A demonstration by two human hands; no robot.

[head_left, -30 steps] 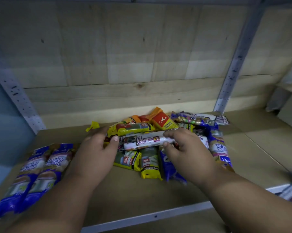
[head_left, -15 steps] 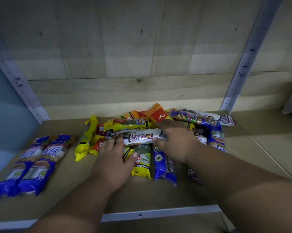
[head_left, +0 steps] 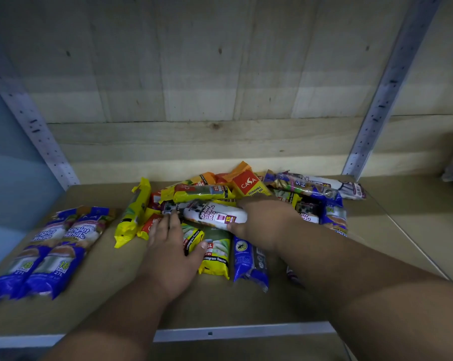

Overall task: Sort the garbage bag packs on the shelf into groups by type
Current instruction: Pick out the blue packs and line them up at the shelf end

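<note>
The white drawstring bag pack (head_left: 215, 214) lies across the top of the mixed pile of garbage bag packs (head_left: 220, 194) at the middle of the shelf (head_left: 110, 277); the right hand (head_left: 265, 222) reaches in from the right, thumb under and fingers curled over its right end, gripping it; the left hand (head_left: 172, 252) lies palm down with fingers straight on the yellow lemongrass packs (head_left: 215, 252); two blue singlet handle packs (head_left: 50, 252) lie side by side, well apart at the left.
</note>
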